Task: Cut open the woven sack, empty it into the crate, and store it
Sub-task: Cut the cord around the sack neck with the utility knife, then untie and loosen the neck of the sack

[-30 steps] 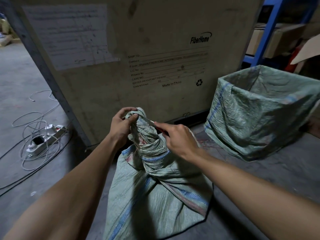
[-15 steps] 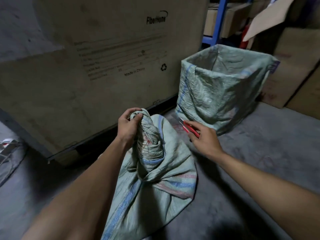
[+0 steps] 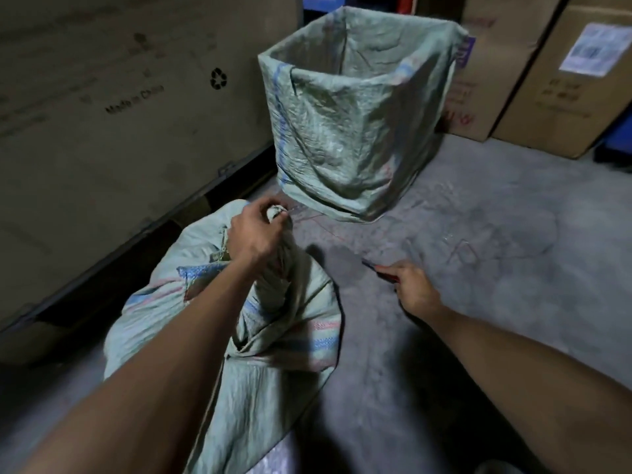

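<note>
Gripping the twisted neck of the woven sack on the floor, our left hand stays clamped; our right hand holds red-handled scissors aside. Next, likely loosen the neck and tip toward the sack-lined crate.

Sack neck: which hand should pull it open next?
Left, probably. The left hand already grips the twisted neck of the sack, while the right hand is off to the side holding the red-handled cutter.
</note>
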